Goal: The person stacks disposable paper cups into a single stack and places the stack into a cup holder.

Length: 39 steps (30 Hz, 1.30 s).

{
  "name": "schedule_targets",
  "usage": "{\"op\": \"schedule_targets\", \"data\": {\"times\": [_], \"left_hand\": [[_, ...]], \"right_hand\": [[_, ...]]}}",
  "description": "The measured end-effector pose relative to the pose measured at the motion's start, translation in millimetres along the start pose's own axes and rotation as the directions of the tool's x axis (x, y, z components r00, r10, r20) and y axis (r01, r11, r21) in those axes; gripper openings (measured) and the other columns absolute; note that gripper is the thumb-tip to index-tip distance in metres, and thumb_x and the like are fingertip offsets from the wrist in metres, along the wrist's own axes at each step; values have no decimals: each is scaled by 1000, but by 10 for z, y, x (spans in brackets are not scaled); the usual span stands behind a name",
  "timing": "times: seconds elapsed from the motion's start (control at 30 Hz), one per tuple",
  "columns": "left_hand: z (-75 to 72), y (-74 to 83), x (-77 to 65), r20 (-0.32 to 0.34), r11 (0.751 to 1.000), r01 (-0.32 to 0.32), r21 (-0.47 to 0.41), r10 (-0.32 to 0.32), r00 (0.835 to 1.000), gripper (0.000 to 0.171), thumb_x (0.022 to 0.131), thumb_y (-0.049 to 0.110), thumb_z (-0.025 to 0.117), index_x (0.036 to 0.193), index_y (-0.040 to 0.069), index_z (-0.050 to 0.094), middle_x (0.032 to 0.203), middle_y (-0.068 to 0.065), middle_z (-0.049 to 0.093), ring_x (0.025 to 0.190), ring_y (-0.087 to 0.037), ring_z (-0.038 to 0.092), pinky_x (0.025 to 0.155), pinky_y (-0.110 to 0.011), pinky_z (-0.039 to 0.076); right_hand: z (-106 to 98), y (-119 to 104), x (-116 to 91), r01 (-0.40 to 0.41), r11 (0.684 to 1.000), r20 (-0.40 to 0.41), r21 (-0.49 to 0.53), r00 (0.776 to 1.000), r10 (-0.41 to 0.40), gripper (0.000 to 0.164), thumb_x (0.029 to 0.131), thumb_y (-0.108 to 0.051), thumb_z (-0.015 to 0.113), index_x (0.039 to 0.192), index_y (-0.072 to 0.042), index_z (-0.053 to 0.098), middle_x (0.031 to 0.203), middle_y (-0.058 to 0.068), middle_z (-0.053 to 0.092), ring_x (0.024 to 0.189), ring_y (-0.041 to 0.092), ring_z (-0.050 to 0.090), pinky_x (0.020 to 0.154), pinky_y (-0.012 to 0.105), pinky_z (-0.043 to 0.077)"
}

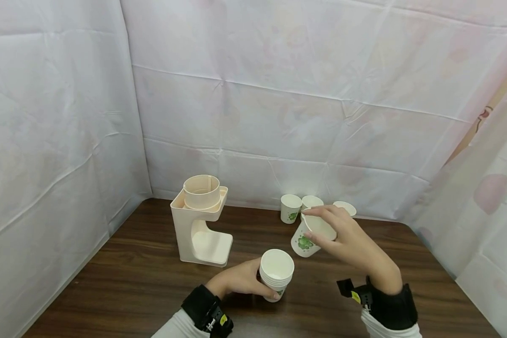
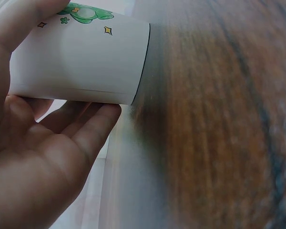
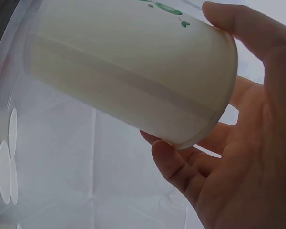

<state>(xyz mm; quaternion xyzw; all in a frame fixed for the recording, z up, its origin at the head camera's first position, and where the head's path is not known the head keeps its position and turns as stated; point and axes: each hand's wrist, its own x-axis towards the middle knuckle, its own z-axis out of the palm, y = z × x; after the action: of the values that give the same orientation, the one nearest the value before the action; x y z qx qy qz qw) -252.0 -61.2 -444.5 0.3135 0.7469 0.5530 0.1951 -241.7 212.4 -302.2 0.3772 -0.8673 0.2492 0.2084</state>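
My left hand grips a short stack of white paper cups, its nested rims facing up, low over the table. From the left wrist view, the thumb and fingers lie along opposite sides of the cup wall, which bears a green cartoon print. Farther right, my right hand holds another white paper cup near its rim, thumb on one side and fingertips on the other. This cup is tilted, with its base toward the lower left in the head view.
A cream plastic stand with a round open holder on top and a flat foot stands left of centre. Along the back edge are more paper cups, partly behind my right hand. White cloth hangs behind the table.
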Motion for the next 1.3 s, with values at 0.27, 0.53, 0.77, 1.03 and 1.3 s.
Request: {"op": "schedule_targets", "data": {"times": [0.27,0.53,0.77,1.03,1.3], "left_hand": [[-10,-25,7,20,1000,-16,17,15,1000,68,77,20,87,136,22,52,117,9,65,112,-10,60,99,-32,41],[-36,-25,27,63,999,-48,12,48,997,66,80,20,85,136,24,50,120,8,64,112,-12,60,98,-33,42],[-32,-15,16,58,999,-29,29,28,998,63,80,22,84,134,24,51,118,8,64,110,-11,60,97,-33,43],[-40,-25,11,68,1000,-20,22,19,997,60,81,21,83,132,23,51,117,8,64,109,-11,60,96,-32,44],[-47,-12,4,50,1000,6,23,-7,999,64,80,22,84,134,21,50,116,8,64,107,-11,60,94,-31,45]], "right_hand": [[58,-159,25,58,998,2,26,998,-58,46,89,-23,77,132,-25,62,133,-7,56,122,18,48,93,45,41],[172,-250,69,112,992,43,59,992,-114,48,90,-28,78,134,-28,60,134,-7,54,126,17,46,99,44,41],[271,-339,68,98,992,99,77,990,-105,48,92,-36,75,137,-31,58,135,-8,53,124,15,46,97,43,43],[445,-359,81,164,984,134,66,976,-172,45,90,-35,77,132,-25,62,134,-2,55,124,19,49,95,43,47],[620,-351,95,164,983,210,86,961,-179,39,93,-31,73,130,-22,63,132,-3,56,127,20,49,97,40,47]]}}
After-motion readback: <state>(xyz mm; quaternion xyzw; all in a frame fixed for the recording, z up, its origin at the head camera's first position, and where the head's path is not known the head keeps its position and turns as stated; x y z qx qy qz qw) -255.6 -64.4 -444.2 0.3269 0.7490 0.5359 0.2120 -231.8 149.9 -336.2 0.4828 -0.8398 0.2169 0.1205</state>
